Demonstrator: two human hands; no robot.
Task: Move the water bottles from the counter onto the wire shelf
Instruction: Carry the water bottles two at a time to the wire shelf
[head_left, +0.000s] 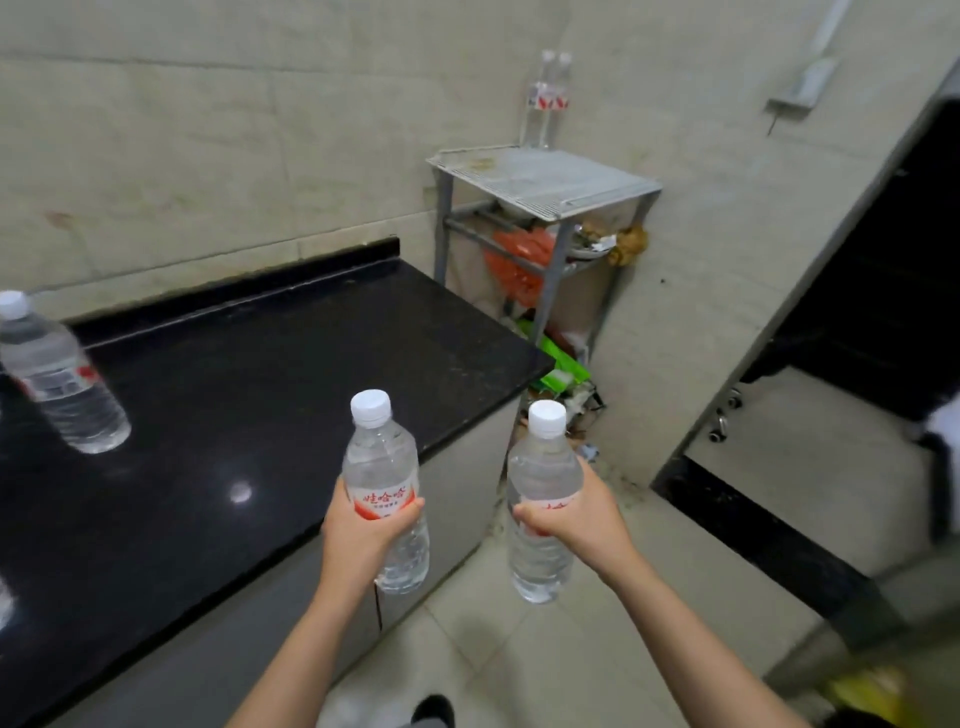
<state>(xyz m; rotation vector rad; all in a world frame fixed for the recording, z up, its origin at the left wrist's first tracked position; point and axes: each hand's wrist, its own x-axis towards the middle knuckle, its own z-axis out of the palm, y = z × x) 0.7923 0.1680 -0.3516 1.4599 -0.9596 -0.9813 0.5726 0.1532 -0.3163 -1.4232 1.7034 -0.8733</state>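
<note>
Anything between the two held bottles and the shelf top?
Nothing visible. Open space runs from the left-hand bottle and right-hand bottle to the wire shelf; two bottles stand only at its back corner.

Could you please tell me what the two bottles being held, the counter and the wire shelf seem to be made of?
Left-hand bottle and right-hand bottle: probably thin clear plastic; see-through ribbed walls, white screw caps.
Counter: polished black stone, perhaps granite; glossy, mirroring a light spot.
Wire shelf: grey metal, matt; brownish stains on top, possibly rust.
</note>
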